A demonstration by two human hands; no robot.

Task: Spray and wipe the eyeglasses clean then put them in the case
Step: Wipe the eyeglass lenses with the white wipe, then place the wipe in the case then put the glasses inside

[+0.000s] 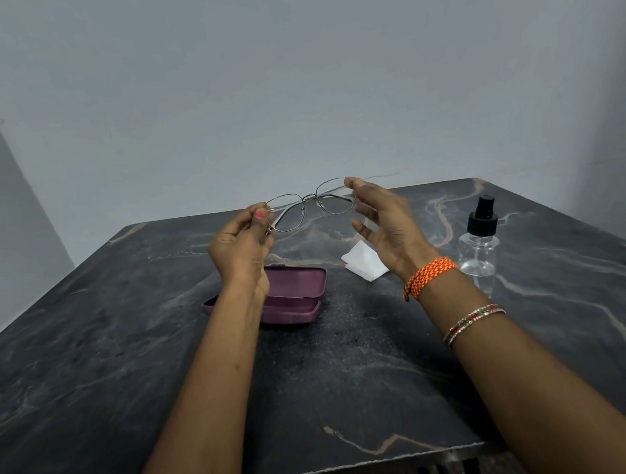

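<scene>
The left hand point(241, 243) and its forearm cover the near-left part of the open purple case point(294, 296). The right hand point(387, 229) hides part of the white cloth point(363, 262) and 1 corner of the eyeglasses point(308, 206). Both arms run off the bottom edge.

Both my forearms reach forward toward twelve o'clock, raised off the surface. My left hand point(241, 243) curls, thumb and fingers pinched together at one o'clock. My right hand point(383, 226) spreads loosely, fingertips pointing toward eleven o'clock, palm facing left.
</scene>
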